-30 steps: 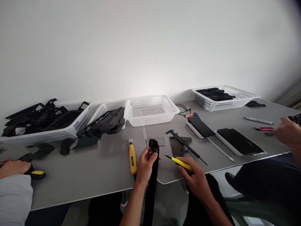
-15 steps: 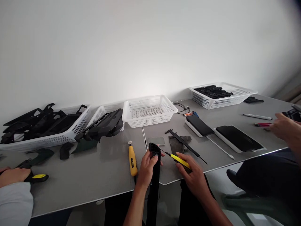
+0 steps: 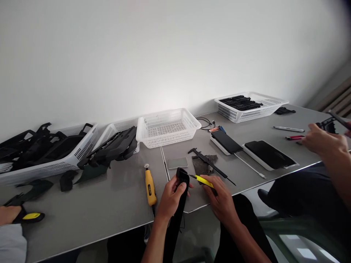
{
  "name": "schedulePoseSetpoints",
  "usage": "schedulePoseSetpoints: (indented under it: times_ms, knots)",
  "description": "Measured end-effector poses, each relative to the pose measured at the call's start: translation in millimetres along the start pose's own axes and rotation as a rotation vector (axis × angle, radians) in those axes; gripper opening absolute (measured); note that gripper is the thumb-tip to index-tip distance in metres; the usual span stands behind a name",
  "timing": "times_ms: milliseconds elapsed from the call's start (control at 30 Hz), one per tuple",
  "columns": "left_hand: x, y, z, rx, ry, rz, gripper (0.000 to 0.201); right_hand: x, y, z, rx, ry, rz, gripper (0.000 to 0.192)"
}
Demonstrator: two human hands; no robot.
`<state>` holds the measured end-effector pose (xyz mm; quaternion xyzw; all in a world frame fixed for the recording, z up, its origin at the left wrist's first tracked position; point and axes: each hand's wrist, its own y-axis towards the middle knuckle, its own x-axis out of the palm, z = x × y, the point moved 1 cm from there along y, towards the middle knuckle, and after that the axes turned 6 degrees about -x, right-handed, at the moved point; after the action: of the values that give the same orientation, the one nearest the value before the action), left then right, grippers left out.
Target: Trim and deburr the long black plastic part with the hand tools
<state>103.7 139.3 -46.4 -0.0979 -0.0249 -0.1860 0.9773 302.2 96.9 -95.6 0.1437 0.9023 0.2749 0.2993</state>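
Baskets [image 3: 168, 128]: four (white) | left hand [image 3: 171, 197]: one black part [image 3: 181, 182]

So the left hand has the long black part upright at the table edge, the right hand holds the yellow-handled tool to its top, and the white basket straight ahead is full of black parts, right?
Not quite. In the head view the white basket straight ahead is empty. The rest holds: the left hand grips the long black part, and the right hand holds the yellow-handled tool to its top.
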Motion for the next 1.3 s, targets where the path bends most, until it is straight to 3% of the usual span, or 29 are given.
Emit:
schedulePoseSetpoints:
  times_ms: [133,633,1067,1300]
  knots:
    - [-0.5,1.0,-2.3,0.012,-0.022,0.013,0.049,1.7,-1.1,-0.6,0.033,-0.013,0.045,0.029]
    - [1.1,-1.3,-1.3,-0.040,-0.025,-0.036,0.060,4.1,-3.2,0.2,-0.074,-0.031,0.106,0.025]
    - [-0.1,2.3,-6.6,0.006,-0.061,0.018,0.054,1.2,-3.6,0.6,-0.149,-0.032,-0.014,0.023]
    - [-1.0,4.0,-8.3,0.028,-0.050,0.019,0.053,0.9,-2.2,-0.7,-0.165,-0.052,0.031,0.023]
